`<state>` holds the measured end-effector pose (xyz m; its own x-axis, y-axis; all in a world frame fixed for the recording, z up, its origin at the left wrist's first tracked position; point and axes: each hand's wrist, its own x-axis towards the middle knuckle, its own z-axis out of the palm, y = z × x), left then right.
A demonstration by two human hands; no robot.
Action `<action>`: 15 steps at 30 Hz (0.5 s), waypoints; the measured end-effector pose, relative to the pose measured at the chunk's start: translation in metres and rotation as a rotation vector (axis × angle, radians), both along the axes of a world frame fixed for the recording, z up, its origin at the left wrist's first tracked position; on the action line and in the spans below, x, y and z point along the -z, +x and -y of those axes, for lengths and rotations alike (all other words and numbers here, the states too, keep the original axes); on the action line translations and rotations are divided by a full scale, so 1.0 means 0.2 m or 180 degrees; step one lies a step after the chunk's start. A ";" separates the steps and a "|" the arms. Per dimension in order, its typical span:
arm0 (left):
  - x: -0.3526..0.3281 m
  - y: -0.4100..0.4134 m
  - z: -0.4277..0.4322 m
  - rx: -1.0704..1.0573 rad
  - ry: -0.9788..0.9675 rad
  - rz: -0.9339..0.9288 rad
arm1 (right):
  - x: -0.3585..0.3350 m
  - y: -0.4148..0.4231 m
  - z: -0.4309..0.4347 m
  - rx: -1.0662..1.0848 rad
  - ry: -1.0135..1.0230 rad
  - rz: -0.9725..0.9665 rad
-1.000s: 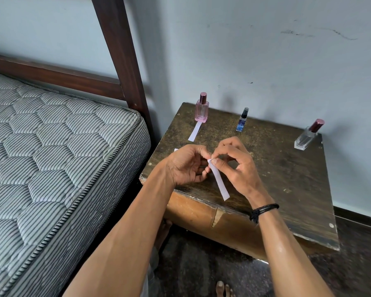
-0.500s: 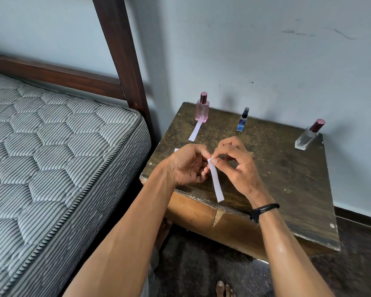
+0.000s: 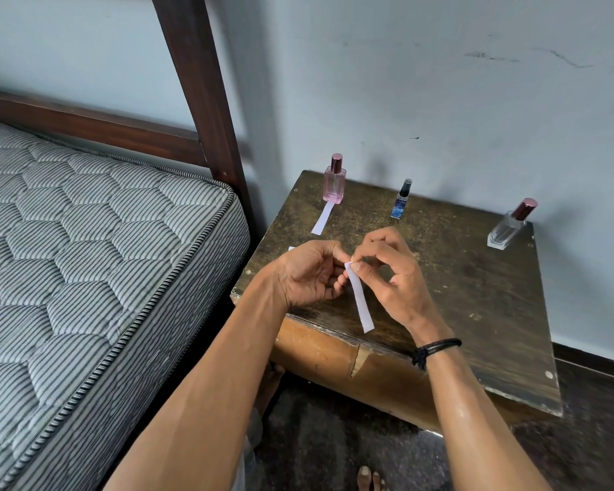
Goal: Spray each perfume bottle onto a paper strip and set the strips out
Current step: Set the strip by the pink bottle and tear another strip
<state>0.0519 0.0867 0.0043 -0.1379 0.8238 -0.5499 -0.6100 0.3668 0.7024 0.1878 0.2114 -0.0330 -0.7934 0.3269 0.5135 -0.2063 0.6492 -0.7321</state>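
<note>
Head camera: mattress [image 3: 86, 260] beside worktop [image 3: 475, 295], laid strip [image 3: 322, 218] touching pink bottle [image 3: 334, 182]. Pinching top of hanging strip [image 3: 360, 301] with curled left hand [image 3: 309, 278] and right hand [image 3: 390, 274].

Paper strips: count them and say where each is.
2. One white paper strip lies flat on the wooden table before the pink glass bottle; another hangs pinched between left hand and right hand. A white corner beside the left hand may be a third, mostly hidden.

Worn dark wooden table [image 3: 475, 295]. Three bottles stand along its far edge: pink bottle [image 3: 334, 184] at 11 o'clock, blue bottle [image 3: 402, 202] at 12, clear bottle [image 3: 507, 226] at 2. A strip [image 3: 322, 217] lies flat at the pink bottle's 7 o'clock, touching its base. A white paper corner [image 3: 291, 248] shows at 9 o'clock.
</note>
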 end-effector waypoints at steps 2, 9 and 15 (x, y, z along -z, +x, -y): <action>0.00 0.00 0.00 -0.0008 -0.0016 0.0000 | 0.01 0.00 0.00 0.0055 0.0182 -0.0035; 0.01 0.01 -0.01 -0.0056 -0.0079 0.0008 | 0.02 0.00 -0.01 0.0164 0.0598 -0.0076; 0.01 0.01 -0.01 -0.0078 -0.0129 -0.0106 | 0.02 0.01 -0.01 0.0164 0.0687 0.0002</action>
